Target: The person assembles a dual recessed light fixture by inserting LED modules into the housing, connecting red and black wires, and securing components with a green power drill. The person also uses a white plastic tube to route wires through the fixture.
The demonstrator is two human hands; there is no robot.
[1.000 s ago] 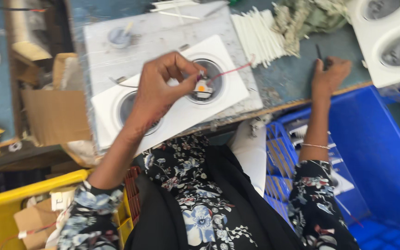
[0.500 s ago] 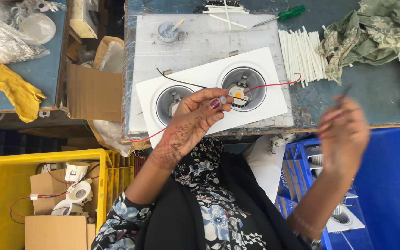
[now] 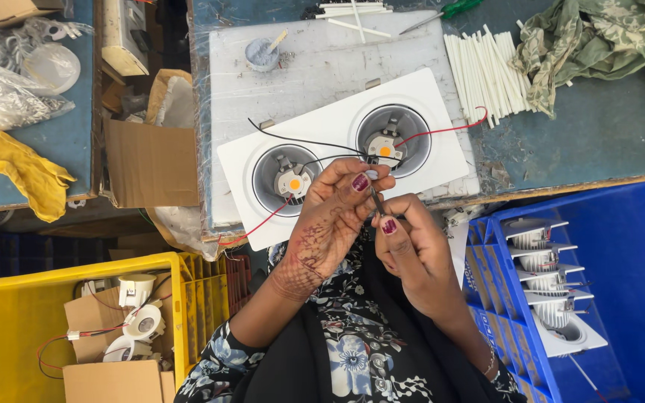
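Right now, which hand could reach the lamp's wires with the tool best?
Probably the right hand: it holds the thin tool, tip beside the left hand, just below the right lamp.

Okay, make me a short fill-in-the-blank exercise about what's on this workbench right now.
1. The white twin downlight panel has ____ round lamp openings.
2. The crate at lower left is ____.
3. The left hand and right hand meet over the panel's ____ edge.

Missing words: two; yellow; near
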